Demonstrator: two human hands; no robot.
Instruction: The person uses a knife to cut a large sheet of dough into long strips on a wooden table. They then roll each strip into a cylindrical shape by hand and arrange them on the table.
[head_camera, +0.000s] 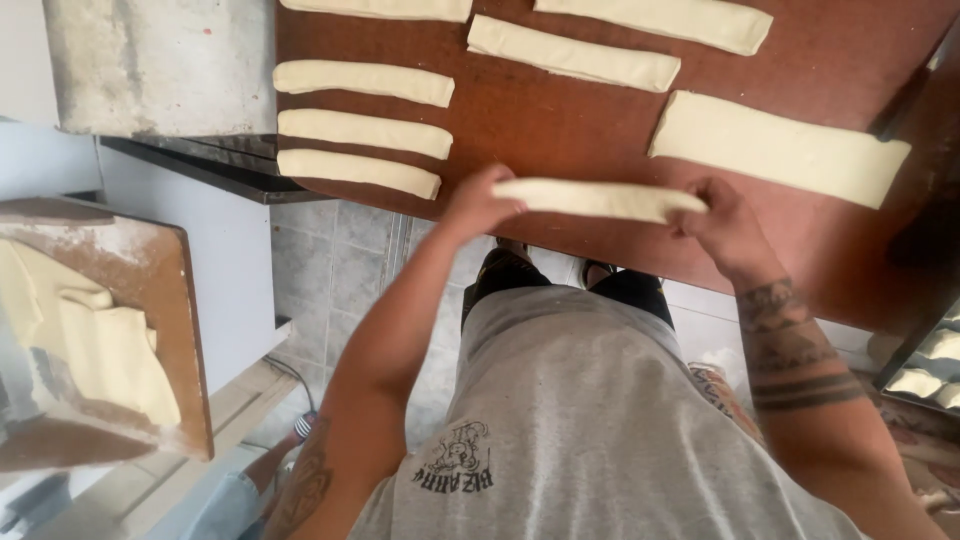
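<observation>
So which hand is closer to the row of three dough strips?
The left hand. It holds the dough strip's left end, right beside the three laid strips; the right hand is farther away.

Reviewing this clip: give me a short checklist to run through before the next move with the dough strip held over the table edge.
1. Left hand grips one end of the strip: ok.
2. Right hand grips the other end: ok.
3. Strip lifted whole, no tear visible: ok.
4. Bare table ahead of the strip: ok.
5. Three laid strips at left lie apart, not touching: ok.
6. Strip's underside free of sticking: cannot tell.
</observation>
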